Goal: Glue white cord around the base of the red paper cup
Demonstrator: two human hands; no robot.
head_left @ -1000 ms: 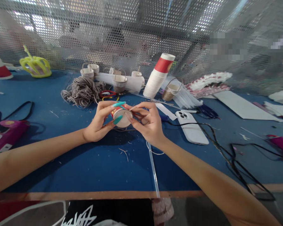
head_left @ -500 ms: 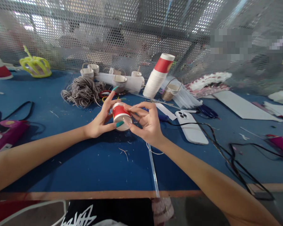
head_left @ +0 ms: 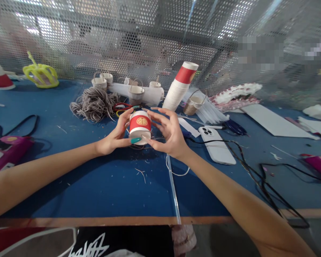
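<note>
A red-and-white paper cup [head_left: 140, 125] is being held over the blue table [head_left: 101, 192], in front of the gray cord bundle [head_left: 92, 105] and the tall cup stack [head_left: 177, 89]; it is being grasped between the left hand [head_left: 117, 137] and the right hand [head_left: 169, 134], its pale, near-facing round end being touched by both thumbs

Left hand [head_left: 116, 139]: is facing the right one, gripping between thumb and fingers
Right hand [head_left: 171, 135]: is gripping likewise from the opposite side, its fingers [head_left: 164, 119] fanning out
Left thumb [head_left: 124, 143]: is lying below its own fingers, its turquoise nail [head_left: 136, 140] pointing toward the right thumb [head_left: 156, 145]
Thumb tips: are nearly meeting between the hands
Forearms [head_left: 56, 165]: are slanting down and outward from the hands
</note>
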